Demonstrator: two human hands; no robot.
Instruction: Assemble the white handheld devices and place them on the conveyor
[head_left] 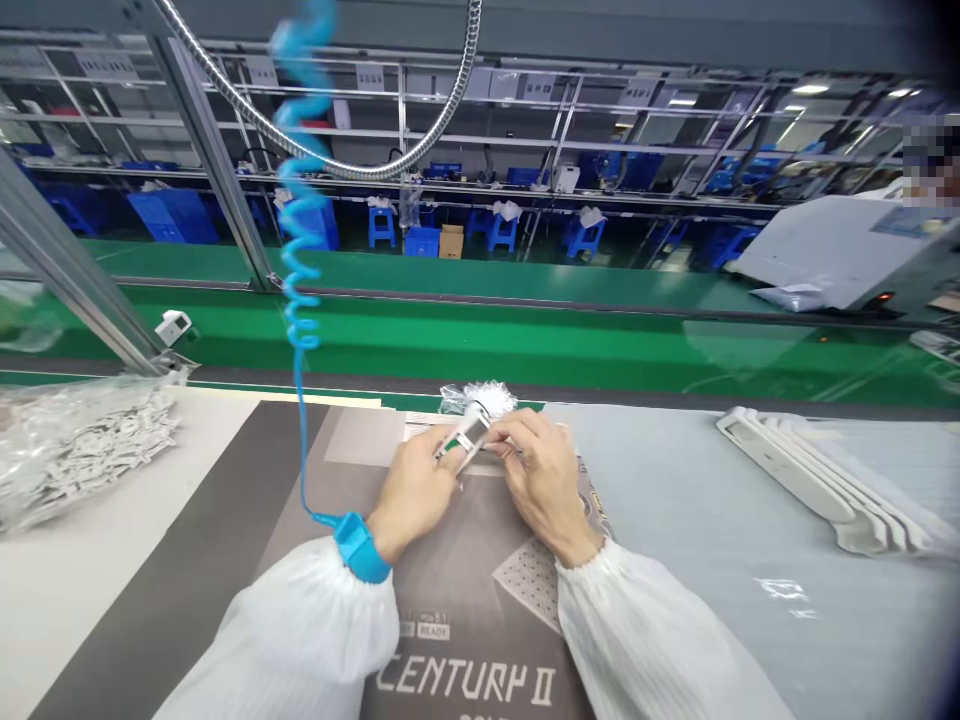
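Both of my hands meet over a dark printed mat [465,610] on the bench. My left hand [412,490] is closed on a small white flat plastic part [466,436] that shows green through its opening. My right hand [541,470] pinches the same part from the right side. A blue wrist strap [361,547] sits on my left wrist, and its blue coiled cord [300,250] rises up to the frame. A small clear bag [480,397] of tiny pieces lies just behind the hands.
A clear bag of white plastic parts [82,440] lies at the left. A stack of long white plastic housings [817,480] rests at the right. A green conveyor belt [525,340] runs behind the bench, with a grey machine [847,250] at the far right.
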